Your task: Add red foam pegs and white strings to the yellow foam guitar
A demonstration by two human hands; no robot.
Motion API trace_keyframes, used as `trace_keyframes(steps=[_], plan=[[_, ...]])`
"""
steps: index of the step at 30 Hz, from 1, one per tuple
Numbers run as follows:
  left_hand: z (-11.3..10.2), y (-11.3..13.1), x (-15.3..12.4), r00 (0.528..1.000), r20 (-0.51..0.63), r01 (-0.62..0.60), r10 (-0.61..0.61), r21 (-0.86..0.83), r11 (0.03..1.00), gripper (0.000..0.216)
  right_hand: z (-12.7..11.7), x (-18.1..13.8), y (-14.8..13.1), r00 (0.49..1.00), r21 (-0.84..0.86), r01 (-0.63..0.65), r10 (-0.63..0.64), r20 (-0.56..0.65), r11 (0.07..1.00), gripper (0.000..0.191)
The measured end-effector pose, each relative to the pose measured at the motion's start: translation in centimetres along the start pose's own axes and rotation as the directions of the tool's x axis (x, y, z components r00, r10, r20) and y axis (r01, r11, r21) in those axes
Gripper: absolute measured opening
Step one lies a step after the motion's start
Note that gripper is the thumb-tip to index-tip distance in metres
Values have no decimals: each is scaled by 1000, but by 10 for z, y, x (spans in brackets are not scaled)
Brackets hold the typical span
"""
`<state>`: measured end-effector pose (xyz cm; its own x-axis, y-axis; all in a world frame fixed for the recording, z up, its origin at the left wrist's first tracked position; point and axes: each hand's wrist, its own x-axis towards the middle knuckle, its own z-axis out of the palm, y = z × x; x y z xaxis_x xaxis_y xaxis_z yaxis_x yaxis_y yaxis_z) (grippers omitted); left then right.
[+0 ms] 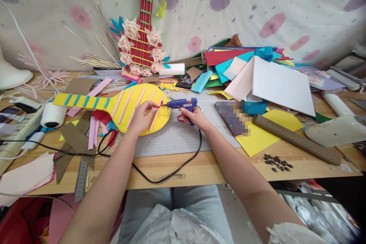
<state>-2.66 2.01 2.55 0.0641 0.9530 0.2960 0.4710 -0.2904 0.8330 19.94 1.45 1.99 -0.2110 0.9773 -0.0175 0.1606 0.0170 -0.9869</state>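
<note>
- Pinching a small red piece between thumb and fingertips, the left hand is leaving one end bare, presumably sparing the fingers from heat.
- The right hand is closing around the handle of a blue glue gun, keeping the nozzle pointing leftward at that piece; whether they are touching, I cannot tell.
- Beneath the left hand, the yellow lute-shaped cutout is lying flat, its neck pointing left, likely keeping its face accessible.
- Pink strips are slanting across its body and teal strips are crossing its neck, apparently standing for frets.
- More short red sticks are lying on the grey cutting mat beside the right hand, seemingly for easy reach.
- The black power cord is looping along the table's front edge, perhaps giving the gun slack.
- A red lute-shaped model is standing upright behind, possibly serving as reference.
</note>
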Motion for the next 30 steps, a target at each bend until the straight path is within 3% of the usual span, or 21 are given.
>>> trace_keyframes(steps=[30], plan=[[0,-5,1,1000,14,-14,15,-24,1000,16,0,0,0,1000,-7,-22,22,3,1000,53]])
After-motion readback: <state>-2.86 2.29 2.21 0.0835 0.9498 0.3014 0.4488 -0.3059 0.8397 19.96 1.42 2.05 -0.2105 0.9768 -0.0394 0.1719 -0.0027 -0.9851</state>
